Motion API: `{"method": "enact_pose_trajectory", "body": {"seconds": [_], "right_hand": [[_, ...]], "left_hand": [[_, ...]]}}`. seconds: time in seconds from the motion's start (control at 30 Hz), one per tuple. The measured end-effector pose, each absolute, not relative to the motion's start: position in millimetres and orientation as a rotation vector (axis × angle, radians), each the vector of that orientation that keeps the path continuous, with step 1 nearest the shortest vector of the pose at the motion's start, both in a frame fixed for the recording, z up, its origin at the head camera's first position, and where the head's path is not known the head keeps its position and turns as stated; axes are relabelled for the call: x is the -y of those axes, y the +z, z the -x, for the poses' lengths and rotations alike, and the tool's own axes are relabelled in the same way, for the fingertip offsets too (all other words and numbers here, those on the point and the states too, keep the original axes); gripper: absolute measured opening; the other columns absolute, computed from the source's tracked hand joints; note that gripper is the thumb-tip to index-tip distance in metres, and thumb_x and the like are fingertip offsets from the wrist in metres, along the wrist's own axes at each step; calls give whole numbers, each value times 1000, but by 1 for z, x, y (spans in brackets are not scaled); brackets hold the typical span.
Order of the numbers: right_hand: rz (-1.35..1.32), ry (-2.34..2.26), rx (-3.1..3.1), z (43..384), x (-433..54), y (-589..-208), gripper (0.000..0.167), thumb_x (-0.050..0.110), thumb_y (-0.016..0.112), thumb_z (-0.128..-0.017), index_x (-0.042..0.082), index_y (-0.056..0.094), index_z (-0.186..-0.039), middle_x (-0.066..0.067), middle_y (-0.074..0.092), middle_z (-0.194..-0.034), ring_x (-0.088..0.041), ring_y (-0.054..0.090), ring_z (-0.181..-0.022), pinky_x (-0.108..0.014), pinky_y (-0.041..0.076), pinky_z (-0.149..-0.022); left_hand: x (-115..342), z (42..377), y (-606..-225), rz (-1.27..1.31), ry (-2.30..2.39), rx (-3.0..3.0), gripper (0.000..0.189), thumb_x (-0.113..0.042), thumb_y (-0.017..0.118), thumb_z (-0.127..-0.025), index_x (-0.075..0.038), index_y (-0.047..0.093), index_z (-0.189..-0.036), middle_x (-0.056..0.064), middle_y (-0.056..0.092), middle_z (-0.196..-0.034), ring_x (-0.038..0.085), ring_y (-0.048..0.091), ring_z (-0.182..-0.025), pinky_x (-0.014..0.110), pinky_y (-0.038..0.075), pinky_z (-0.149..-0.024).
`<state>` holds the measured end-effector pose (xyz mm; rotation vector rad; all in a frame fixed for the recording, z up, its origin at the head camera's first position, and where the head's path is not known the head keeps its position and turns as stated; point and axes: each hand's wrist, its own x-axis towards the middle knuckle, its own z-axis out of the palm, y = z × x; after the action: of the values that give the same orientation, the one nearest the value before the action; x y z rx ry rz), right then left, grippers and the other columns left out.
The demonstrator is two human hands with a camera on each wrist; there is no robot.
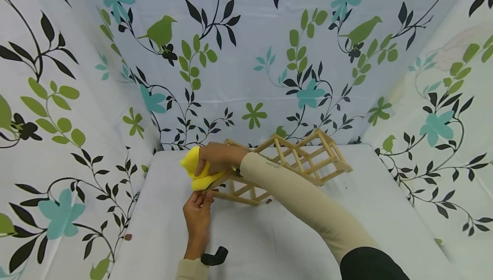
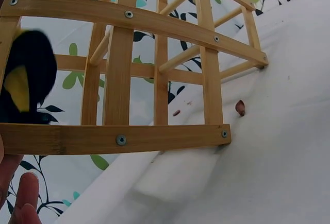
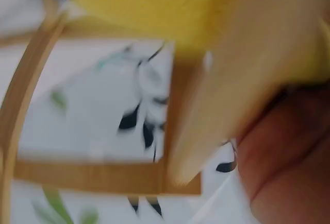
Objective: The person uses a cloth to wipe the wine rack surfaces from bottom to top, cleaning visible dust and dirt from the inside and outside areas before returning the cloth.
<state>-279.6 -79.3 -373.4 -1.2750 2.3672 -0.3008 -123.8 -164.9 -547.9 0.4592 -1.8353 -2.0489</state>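
Observation:
A light wooden lattice rack (image 1: 235, 199), made of slats and dowels screwed together, stretches across the white surface. My right hand (image 1: 219, 156) grips a fluffy yellow cloth (image 1: 189, 162) against the rack's left end. In the left wrist view a dark piece with a yellow patch (image 2: 18, 87) shows behind the slats. Below the cloth, my left hand (image 1: 198, 216) pinches the rack's near left corner. Only some of its fingers (image 2: 28, 190) appear at the edge of the left wrist view. The right wrist view is blurred, with cloth and wooden bars close to the hand.
The rack stands on a white-covered table (image 1: 308, 233). Small brown bits lie on it, one near the rack (image 1: 268, 201) and another at the left edge (image 1: 128, 237). Leaf-and-bird printed curtains (image 1: 246, 57) enclose the back and both sides.

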Motion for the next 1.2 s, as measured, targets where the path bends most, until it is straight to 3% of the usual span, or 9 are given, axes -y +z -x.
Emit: {"method": "enact_pose_trajectory", "body": {"seconds": [0.1,0.23,0.33,0.57,0.67,0.77,0.9,1.03,1.2], "right_hand": [[1258,-452,-2368,282,69,-370,44,0,77,-93,33,81,-122,10,75,-133,-10,62,-121,-21,52,-96],[1341,-315,-2543,274,62,-371,41,5,74,-99,36,79,-125,11,76,-131,-11,65,-120,-28,53,-104],[1399,-242,-2538,266,60,-372,40,6,75,-98,37,80,-124,11,76,-128,-9,66,-111,-26,54,-98],[1297,-846,-2385,260,50,-359,40,6,78,-97,33,78,-127,10,74,-137,-9,62,-128,-20,53,-97],[1304,-758,-2472,254,42,-360,41,10,78,-97,36,77,-128,10,73,-138,-9,63,-127,-18,53,-96],[1275,-945,-2363,251,23,-358,39,9,79,-96,31,78,-129,4,74,-137,-13,65,-121,-21,58,-94],[1091,-1442,-2234,252,-22,-346,37,9,80,-96,21,77,-131,-8,70,-137,-22,65,-113,-33,65,-88],[777,-1731,-2289,253,-85,-336,39,15,80,-97,20,75,-135,-13,64,-139,-28,68,-115,-39,65,-90],[348,-1884,-2336,248,-175,-344,49,27,84,-95,22,71,-141,-17,58,-145,-32,71,-113,-39,65,-89]], "left_hand": [[163,124,-548,-473,-2041,1849,31,-26,75,-100,-5,72,-123,11,81,-107,9,66,-89,19,55,-78],[164,125,-547,-485,-2003,1877,29,-25,74,-101,-6,73,-123,14,81,-111,11,64,-90,17,52,-75],[164,125,-547,-506,-1971,1895,27,-23,73,-102,-6,73,-123,14,81,-112,12,65,-91,17,52,-75],[166,126,-548,-497,-1926,1924,21,-20,71,-104,-9,75,-122,12,82,-111,13,65,-94,18,53,-78],[168,124,-547,-492,-1939,1914,24,-20,70,-104,-10,74,-126,14,81,-112,15,65,-95,17,52,-77],[171,124,-546,-512,-1912,1950,23,-20,69,-105,-9,73,-125,9,80,-109,12,65,-92,17,51,-74],[177,127,-546,-504,-1887,1965,29,-24,68,-106,-7,71,-128,8,81,-113,8,63,-89,15,51,-72],[183,128,-542,-468,-1830,1963,34,-26,70,-105,-8,71,-134,15,80,-119,7,63,-90,13,51,-73],[184,123,-534,-453,-1523,2047,37,-28,74,-102,-16,72,-136,9,77,-123,12,61,-98,18,45,-77]]}}
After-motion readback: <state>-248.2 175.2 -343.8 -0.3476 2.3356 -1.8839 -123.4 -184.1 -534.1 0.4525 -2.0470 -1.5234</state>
